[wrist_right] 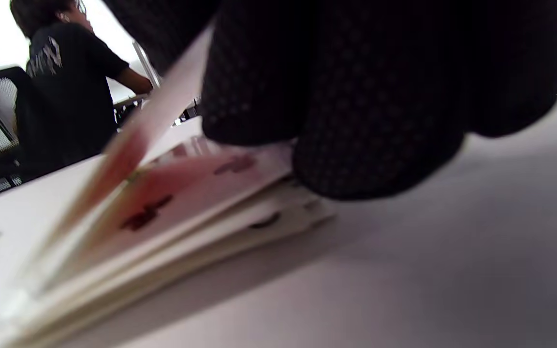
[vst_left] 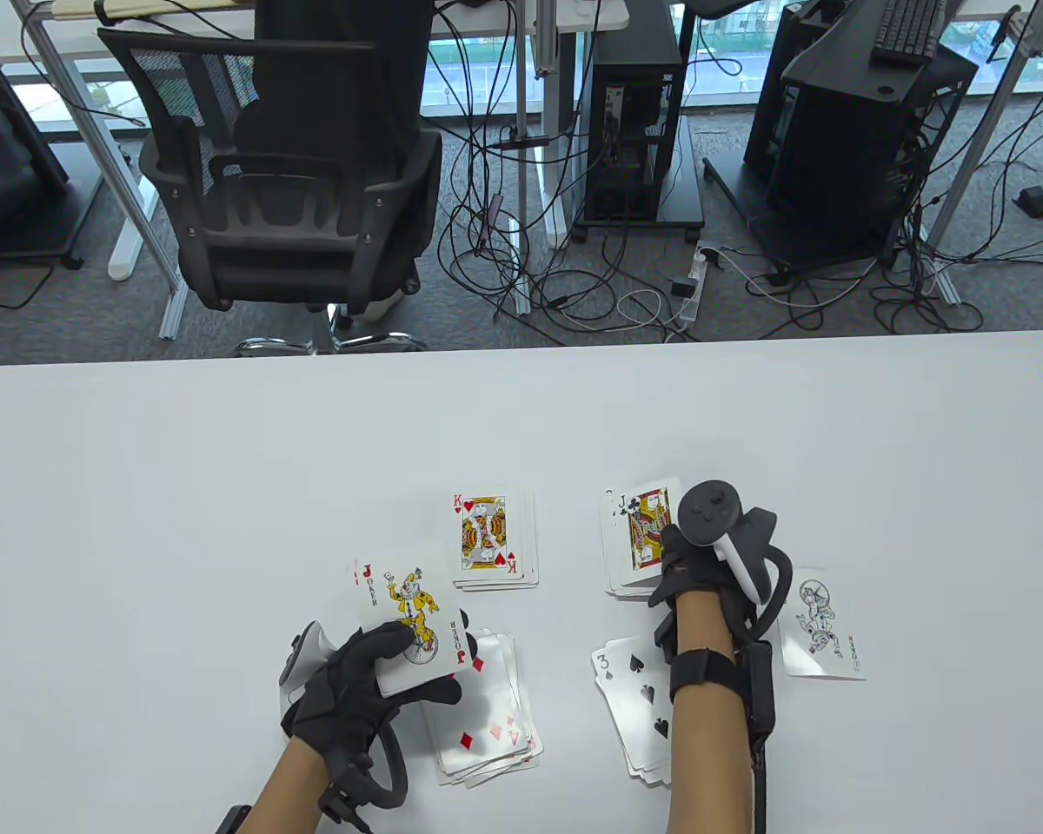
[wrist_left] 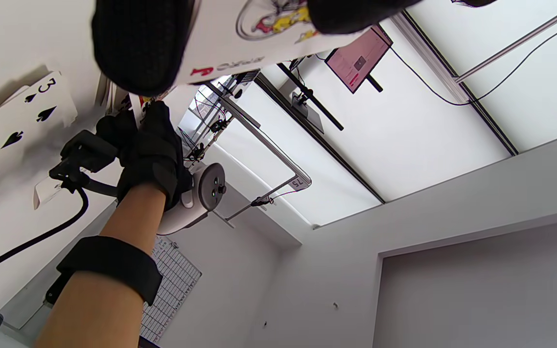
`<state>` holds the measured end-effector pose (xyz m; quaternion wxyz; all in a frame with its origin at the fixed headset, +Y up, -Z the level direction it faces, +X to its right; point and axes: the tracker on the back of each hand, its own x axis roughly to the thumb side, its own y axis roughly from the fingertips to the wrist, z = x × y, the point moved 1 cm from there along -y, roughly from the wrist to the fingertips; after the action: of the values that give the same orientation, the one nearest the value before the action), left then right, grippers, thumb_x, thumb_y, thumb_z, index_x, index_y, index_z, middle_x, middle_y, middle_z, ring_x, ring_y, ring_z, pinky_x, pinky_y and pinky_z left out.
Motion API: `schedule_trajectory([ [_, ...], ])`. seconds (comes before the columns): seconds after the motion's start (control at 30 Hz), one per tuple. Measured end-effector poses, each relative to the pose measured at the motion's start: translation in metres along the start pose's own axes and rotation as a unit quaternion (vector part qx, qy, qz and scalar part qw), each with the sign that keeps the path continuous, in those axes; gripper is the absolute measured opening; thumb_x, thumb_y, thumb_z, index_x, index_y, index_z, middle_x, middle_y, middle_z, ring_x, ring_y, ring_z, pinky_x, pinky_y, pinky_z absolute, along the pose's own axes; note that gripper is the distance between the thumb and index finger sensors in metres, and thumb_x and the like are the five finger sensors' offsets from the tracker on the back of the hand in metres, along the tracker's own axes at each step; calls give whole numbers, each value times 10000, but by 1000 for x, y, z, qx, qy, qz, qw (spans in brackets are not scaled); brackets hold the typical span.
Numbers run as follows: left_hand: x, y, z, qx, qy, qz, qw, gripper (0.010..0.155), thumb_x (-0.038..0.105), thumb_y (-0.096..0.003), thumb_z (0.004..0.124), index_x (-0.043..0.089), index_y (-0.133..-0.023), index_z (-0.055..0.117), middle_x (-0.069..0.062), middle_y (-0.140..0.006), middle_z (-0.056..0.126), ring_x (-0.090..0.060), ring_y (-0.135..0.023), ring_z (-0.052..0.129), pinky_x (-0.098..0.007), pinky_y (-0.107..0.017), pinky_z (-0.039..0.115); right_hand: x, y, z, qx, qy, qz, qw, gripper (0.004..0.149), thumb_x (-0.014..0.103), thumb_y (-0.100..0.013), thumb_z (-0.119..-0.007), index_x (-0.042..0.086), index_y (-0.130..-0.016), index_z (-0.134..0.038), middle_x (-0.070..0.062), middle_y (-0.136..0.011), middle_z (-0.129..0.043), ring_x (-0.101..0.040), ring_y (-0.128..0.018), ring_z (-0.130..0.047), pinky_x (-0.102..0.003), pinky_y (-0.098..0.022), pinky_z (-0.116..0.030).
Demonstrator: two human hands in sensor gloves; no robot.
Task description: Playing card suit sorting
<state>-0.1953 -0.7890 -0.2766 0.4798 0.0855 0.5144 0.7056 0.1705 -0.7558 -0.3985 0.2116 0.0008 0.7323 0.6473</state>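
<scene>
On the white table lie four face-up piles of playing cards, and one grey joker card lies alone to the right of the jack-of-clubs pile. The left hand pinches a coloured joker card left of that pile, above the diamonds pile. The right hand rests on the jack pile with one card lifted between its fingers; the king-of-hearts pile is to the left and the spades pile below.

Blurred club pile under right hand; grip on top card indiscernible.
</scene>
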Motion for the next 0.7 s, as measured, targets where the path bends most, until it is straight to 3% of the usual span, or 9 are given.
schedule_trajectory([
  [0.23, 0, 0, 0, 1, 0, 1, 1000, 496, 402, -642, 584, 257, -1082, 408, -49, -1120, 546, -330, -996, 725, -448, -601, 796, 18, 1, -18, 27, 189, 3, 982, 572, 332, -544, -672, -191, -770, -730, -111, -365, -942, -319, -244, -969, -525, -301, -834],
  [0.4, 0, 0, -1, 1, 1, 1, 1000, 497, 402, -641, 585, 257, -1082, 406, -51, -1120, 546, -332, -996, 724, -449, -600, 796, 23, 6, -20, 17, 237, -2, 971, 603, 358, -556, -636, -188, -799, -714, -134, -396, -941, -345, -274, -967, -547, -321, -821],
  [0.53, 0, 0, -1, 0, 1, 2, 1000, 497, 402, -641, 585, 257, -1082, 406, -48, -1120, 545, -330, -995, 724, -448, -601, 797, 29, 11, -8, 0, 237, 0, 971, 625, 379, -559, -639, -189, -810, -704, -142, -409, -939, -356, -279, -967, -554, -323, -819],
  [0.7, -1, 0, -2, 2, 2, -1, 1000, 497, 404, -642, 584, 258, -1082, 405, -51, -1121, 543, -333, -996, 721, -448, -602, 795, 57, 33, 14, -37, 162, 102, 981, 612, 366, -559, -650, -191, -809, -699, -141, -422, -936, -358, -286, -967, -554, -330, -817],
])
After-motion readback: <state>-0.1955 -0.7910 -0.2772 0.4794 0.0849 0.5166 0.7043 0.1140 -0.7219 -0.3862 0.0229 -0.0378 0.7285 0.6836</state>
